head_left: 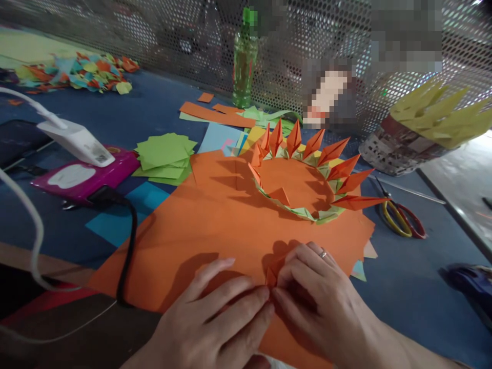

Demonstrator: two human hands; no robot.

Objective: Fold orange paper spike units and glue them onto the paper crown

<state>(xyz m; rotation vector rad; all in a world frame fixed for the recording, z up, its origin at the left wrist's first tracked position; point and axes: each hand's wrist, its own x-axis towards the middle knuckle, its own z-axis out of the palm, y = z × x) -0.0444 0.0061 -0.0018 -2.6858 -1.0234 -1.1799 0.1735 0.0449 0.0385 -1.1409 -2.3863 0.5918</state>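
Observation:
A small piece of folded orange paper [271,275] is between my two hands, low in the head view. My right hand [317,289], a ring on one finger, pinches it. From the other side my left hand [230,315] closes its fingertips on it, with the index finger raised and the thumb mostly hidden. Beneath both hands lies a large orange paper sheet [184,230]. Beyond them, a ring of folded light-green paper [300,211] with pointed orange pieces [315,143] around its far and right sides rests on the sheet. A small orange folded piece [280,196] sits inside its near edge.
Green paper squares [167,151] are stacked left of the sheet, near a magenta power strip [88,177] with a white adapter [77,141] and cables. Scissors [402,218] lie right. Behind stand a green bottle [244,66] and a perforated metal screen [207,46]. Paper scraps [88,72] are heaped far left.

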